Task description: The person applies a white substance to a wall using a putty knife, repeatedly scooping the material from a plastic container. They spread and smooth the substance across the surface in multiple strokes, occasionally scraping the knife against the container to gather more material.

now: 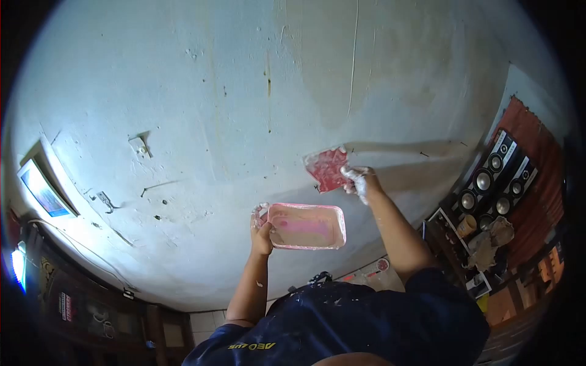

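My left hand, smeared with white paste, is closed on the left end of a pink rectangular plastic tub. Pale paste coats much of the tub's inside. In my right hand, whitened on the fingers and thumb, is a red flat putty spreader with paste on its face. The spreader is up against or very close to the wall; contact cannot be made out. It is above and to the right of the tub.
Nails and a small plate stick out of the wall. A bright screen is at the left, with a cable below. Loudspeakers stand at the right by a red curtain, near a shelf with a cup.
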Action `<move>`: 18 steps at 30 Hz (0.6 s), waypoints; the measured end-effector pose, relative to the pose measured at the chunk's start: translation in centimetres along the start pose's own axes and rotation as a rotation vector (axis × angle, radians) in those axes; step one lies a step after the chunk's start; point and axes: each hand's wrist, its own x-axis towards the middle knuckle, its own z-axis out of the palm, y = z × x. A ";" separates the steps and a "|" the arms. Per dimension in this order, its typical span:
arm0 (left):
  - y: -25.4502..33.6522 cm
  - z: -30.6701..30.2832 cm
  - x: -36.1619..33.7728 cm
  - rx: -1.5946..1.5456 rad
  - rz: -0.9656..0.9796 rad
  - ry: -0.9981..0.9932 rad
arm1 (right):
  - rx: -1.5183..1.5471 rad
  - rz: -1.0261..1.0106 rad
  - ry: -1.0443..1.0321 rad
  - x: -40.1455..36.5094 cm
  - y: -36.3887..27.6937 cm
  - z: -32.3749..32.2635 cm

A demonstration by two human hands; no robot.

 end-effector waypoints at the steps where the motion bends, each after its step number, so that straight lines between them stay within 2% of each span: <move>1: 0.2 0.0 0.2 0.006 0.010 -0.004 | 0.029 -0.038 -0.068 -0.4 -1.7 -0.5; 3: 0.0 0.3 0.6 0.014 0.001 -0.017 | 0.129 -0.274 -0.004 0.6 -8.6 -0.8; 4: -0.8 -0.7 1.1 0.092 0.056 -0.087 | 0.126 -0.275 0.064 1.0 -14.3 -0.6; 6: 0.1 0.6 1.2 0.101 0.049 -0.084 | 0.271 -0.442 -0.038 3.1 -24.0 -0.4; 9: -0.7 0.8 1.2 0.078 0.013 -0.067 | 0.280 -0.635 0.028 6.1 -34.4 0.4; 12: -1.1 1.2 0.8 0.011 -0.015 0.000 | 0.244 -0.589 0.134 9.1 -32.9 -0.4; 14: -1.5 0.4 0.6 0.104 0.005 -0.008 | 0.153 -0.499 0.231 11.1 -25.7 -2.9; 15: -1.9 0.2 0.4 0.179 0.041 -0.017 | 0.064 -0.316 0.247 9.3 -21.6 -2.6; 16: -1.0 0.8 0.0 0.156 -0.026 -0.029 | 0.016 -0.331 0.316 8.0 -16.9 -2.5; 17: -0.7 0.6 0.1 0.216 -0.024 -0.071 | 0.073 -0.526 0.392 6.5 -12.5 -1.8; 18: -2.4 0.0 0.3 0.177 0.078 0.012 | 0.050 -0.279 0.366 6.2 -7.7 -3.0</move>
